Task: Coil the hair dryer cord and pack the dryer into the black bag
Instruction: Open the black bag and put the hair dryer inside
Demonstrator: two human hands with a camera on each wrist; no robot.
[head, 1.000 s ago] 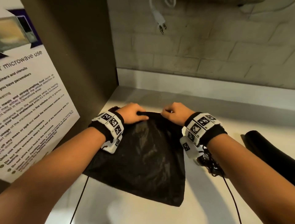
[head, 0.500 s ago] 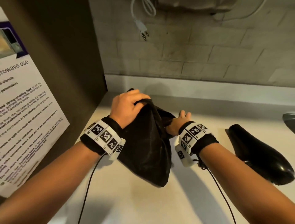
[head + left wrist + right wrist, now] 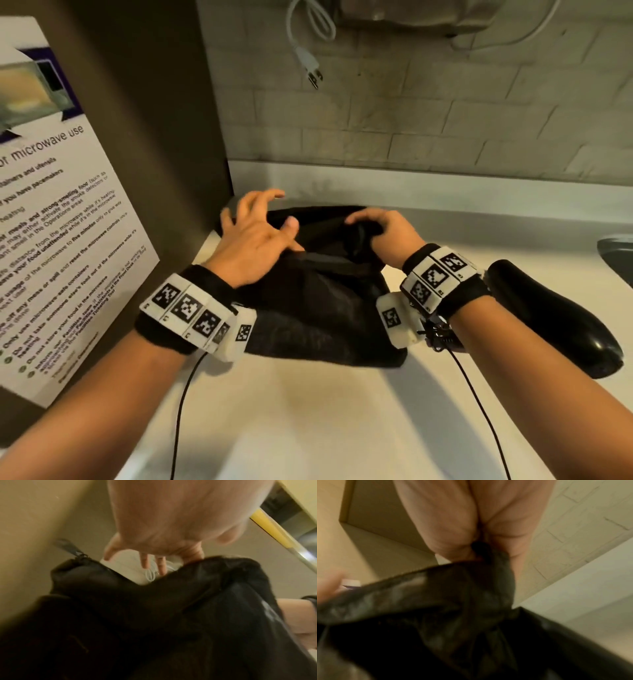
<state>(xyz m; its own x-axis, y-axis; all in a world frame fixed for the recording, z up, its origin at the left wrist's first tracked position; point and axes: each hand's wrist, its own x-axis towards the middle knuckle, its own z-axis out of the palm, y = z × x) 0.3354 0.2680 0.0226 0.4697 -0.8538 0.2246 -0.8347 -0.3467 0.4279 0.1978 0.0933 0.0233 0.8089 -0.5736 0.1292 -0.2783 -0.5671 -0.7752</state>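
- Black bag [image 3: 318, 301] sits crumpled on the pale tabletop [image 3: 308, 411], up in the corner against a dark side panel [image 3: 154, 137] and close to the tiled back wall [image 3: 428, 120].
- Left hand [image 3: 253, 240]: fingers spread and slightly bent above the bag's left upper edge. Palm or heel seems to rest on the fabric. Nothing gripped. The left wrist view agrees, with splayed fingers [image 3: 145, 561] over the bag's rim [image 3: 171, 577].
- Right hand [image 3: 383, 233]: curled closed round a bunched fold of the bag's upper right edge. The right wrist view shows dark cloth [image 3: 488, 561] pinched tight between thumb and fingers.
- Bag mouth appears partly parted between the two hands; the interior is too dark to read.
- Hair dryer [image 3: 555, 318], glossy black, lies on the tabletop to the right of the bag, just past the right wrist. It is outside the bag and neither hand touches it.
- Dryer cord: cannot pick it out with certainty.
- White plug [image 3: 310, 68] on a white cable hangs against the wall above.
- Microwave-use notice [image 3: 58, 212] is posted on the side panel at left.
- Marker bands are strapped on both wrists, with thin black leads trailing toward the camera.
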